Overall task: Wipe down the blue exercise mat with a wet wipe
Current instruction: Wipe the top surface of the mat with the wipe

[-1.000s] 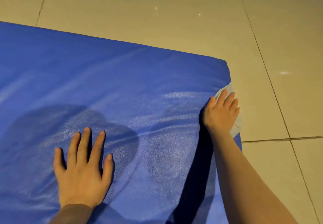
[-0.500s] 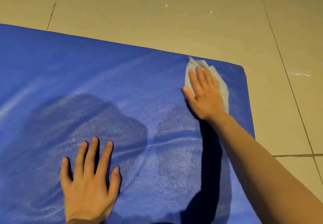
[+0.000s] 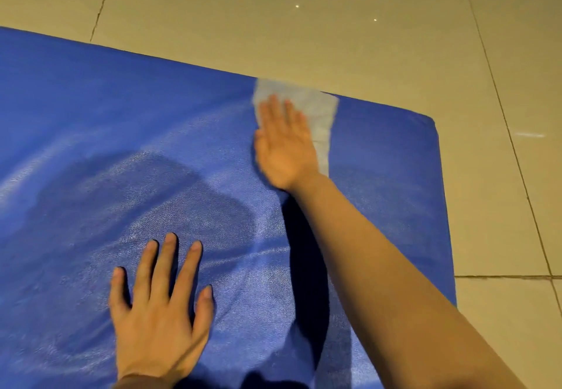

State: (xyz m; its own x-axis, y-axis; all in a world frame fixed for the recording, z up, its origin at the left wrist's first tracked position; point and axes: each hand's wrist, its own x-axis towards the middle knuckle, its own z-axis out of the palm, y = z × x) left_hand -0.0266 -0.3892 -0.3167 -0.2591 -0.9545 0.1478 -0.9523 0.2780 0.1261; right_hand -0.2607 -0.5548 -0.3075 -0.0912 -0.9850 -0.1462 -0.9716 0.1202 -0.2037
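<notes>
Right hand (image 3: 286, 142) is flat on the wet wipe (image 3: 316, 115), fingers (image 3: 275, 109) straight and close together, pressing it onto the blue mat (image 3: 91, 109) right up at the far edge. The wipe pokes out ahead of the fingertips and trails down beside the palm, its top touching the mat's far border. The hand looks blurred, so this reads as mid-stroke. Left hand (image 3: 161, 303) is planted flat on the near part of the mat, fingers spread wide, holding nothing, seemingly bracing the mat so it does not slide on the tiled floor (image 3: 334, 24).

The step in hand looks like wiping along the far edge, near the right corner (image 3: 425, 124). Pale sheen streaks show across the middle of the mat, so some of it appears already covered. Next move, by my reckoning: keep even pressure with the flat palm, sweep sideways along that border, and watch the wipe does not bunch or slip off onto the floor.
</notes>
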